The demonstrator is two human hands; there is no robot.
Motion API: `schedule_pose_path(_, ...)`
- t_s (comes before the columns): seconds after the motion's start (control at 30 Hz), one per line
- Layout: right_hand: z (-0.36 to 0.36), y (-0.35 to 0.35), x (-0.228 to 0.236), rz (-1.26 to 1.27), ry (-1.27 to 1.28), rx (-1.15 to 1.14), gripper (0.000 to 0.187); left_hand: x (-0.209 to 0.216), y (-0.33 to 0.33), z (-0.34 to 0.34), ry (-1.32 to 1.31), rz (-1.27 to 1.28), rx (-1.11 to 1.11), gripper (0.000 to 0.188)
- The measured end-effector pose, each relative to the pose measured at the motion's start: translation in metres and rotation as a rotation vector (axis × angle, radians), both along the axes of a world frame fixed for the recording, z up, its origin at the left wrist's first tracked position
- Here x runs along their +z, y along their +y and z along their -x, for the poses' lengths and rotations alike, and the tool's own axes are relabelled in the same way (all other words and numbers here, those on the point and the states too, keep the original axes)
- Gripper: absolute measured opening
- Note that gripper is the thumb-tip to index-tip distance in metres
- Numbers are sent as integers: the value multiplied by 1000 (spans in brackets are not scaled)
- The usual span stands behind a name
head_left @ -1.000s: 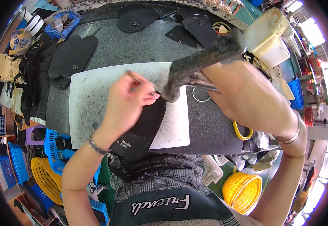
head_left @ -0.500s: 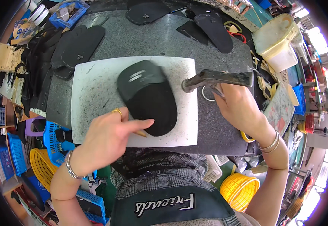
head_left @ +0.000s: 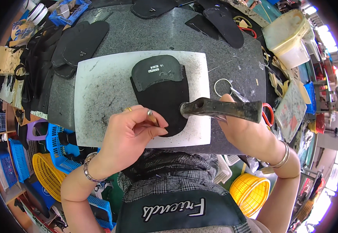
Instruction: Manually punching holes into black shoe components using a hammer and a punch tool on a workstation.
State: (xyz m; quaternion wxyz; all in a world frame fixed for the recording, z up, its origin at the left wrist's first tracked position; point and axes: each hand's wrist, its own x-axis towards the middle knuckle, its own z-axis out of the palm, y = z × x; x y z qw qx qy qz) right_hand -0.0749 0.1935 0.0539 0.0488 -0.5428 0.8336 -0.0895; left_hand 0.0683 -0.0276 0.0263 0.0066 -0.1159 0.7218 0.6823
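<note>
On a white board (head_left: 99,81) lies a black insole-shaped piece (head_left: 157,95), its far end covered by a dark grey panel (head_left: 159,73) with white print. My left hand (head_left: 128,130) is closed at the near left edge of this piece, thumb and fingertips pinched together. Held in it is a short brass-coloured rod (head_left: 152,118) with a shiny metal tip pointing up; its lower end is hidden by the fingers. My right hand (head_left: 244,126) grips a hammer (head_left: 223,109), whose round face hangs over the piece's right edge. I cannot tell whether it touches.
Further black pieces (head_left: 87,42) lie at the far left, with others (head_left: 225,27) at the far right. A metal ring (head_left: 223,87) and red-handled scissors (head_left: 268,114) are beside my right hand. A whitish plastic bin (head_left: 287,37) stands beyond. Yellow baskets (head_left: 250,192) sit below the table.
The black piece has straightened from its leftward tilt. My left hand has gone from a pointing finger to a pinch around the rod. The hammer has moved nearer and leftward, over the piece.
</note>
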Motion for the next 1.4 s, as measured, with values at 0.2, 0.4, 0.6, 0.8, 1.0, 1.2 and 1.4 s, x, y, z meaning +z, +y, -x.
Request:
schedule_pose_path(0.2, -3, 0, 0, -21, 47, -25, 21, -3, -5, -2, -67, 197, -32, 14)
schedule_pose_path(0.4, -3, -2, 2, -49, -22, -57, 25, -15, 0, -4, 35, 8, 83, 7)
schedule_pose_path(0.6, 9, -2, 14, 24, -115, 64, 36, -12, 0, -3, -40, -21, 22, 13)
schedule_pose_path(0.8, -9, -6, 58, 208, -25, 139, 28, -5, 14, -14, 419, 815, -77, 21)
schedule_pose_path(1.0, -9, -12, 42, -107, 93, 207, 31, -11, 2, -5, -76, 44, 47, 10)
schedule_pose_path(1.2, -8, -7, 23, -135, 21, 134, 39, -9, 5, -3, 84, 227, -55, 6)
schedule_pose_path(1.4, -10, -21, 69, 297, 32, 164, 33, -13, 16, -8, 399, 706, -60, 13)
